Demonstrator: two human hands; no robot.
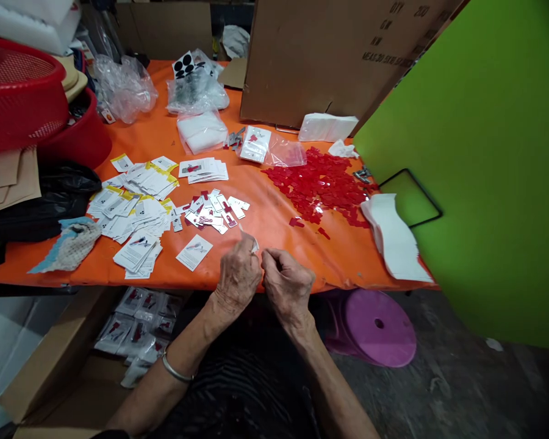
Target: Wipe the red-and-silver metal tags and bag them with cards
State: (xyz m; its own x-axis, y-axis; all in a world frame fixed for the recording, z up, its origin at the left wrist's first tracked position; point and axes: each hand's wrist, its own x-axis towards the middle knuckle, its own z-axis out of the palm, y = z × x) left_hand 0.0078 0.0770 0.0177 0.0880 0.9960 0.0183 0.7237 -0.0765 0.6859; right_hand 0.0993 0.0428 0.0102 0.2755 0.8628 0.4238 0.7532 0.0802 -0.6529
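My left hand (238, 271) is closed near the table's front edge, with a small white piece (255, 246), perhaps paper or film, showing at its fingers. Right beside it, my right hand (287, 281) is curled shut, thumb and forefinger pinched; whatever they hold is hidden. To the left of my hands lies a single printed card (194, 252). Just beyond them is a loose heap of small white-and-red pieces (213, 211). A large pile of flat red pieces (322, 183) spreads over the orange table (251, 195) at the right.
Printed cards (135, 204) lie in heaps at left, near a red basket (22, 91). Clear bags (201, 131) and a big carton (329, 61) stand behind. White sheets (393, 238) lie at right. Below are an open box (55, 360) of packed bags and a purple stool (388, 329).
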